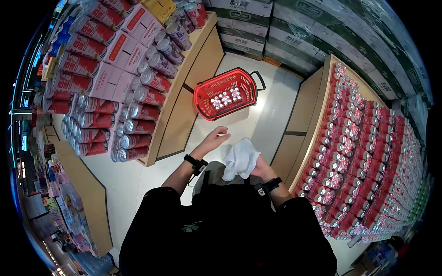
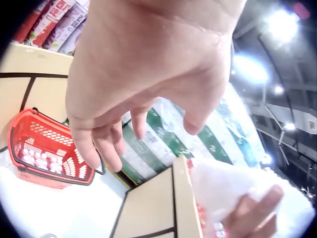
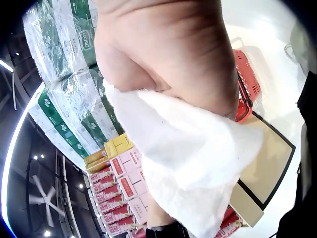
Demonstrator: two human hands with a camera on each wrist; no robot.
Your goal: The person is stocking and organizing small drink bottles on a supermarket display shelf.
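Note:
A crumpled white cloth (image 1: 241,158) hangs from my right hand (image 1: 263,168), which grips it at its right edge. In the right wrist view the white cloth (image 3: 188,144) spreads below the palm and covers the fingers. My left hand (image 1: 215,139) holds nothing and hovers to the left of the cloth. Its fingers (image 2: 104,146) hang loosely bent in the left wrist view, with the thumb apart. Beyond both hands, a red shopping basket (image 1: 201,106) with a black handle stands on the floor. Several small pink-and-white bottles (image 1: 225,98) sit grouped inside it.
Wooden display stands flank the pale floor (image 1: 271,112). The left one carries red and purple cans (image 1: 142,112) and pink boxes (image 1: 136,23); the right one bears rows of red-wrapped packs (image 1: 340,156). Stacked green-and-white cartons (image 1: 294,34) close off the far end.

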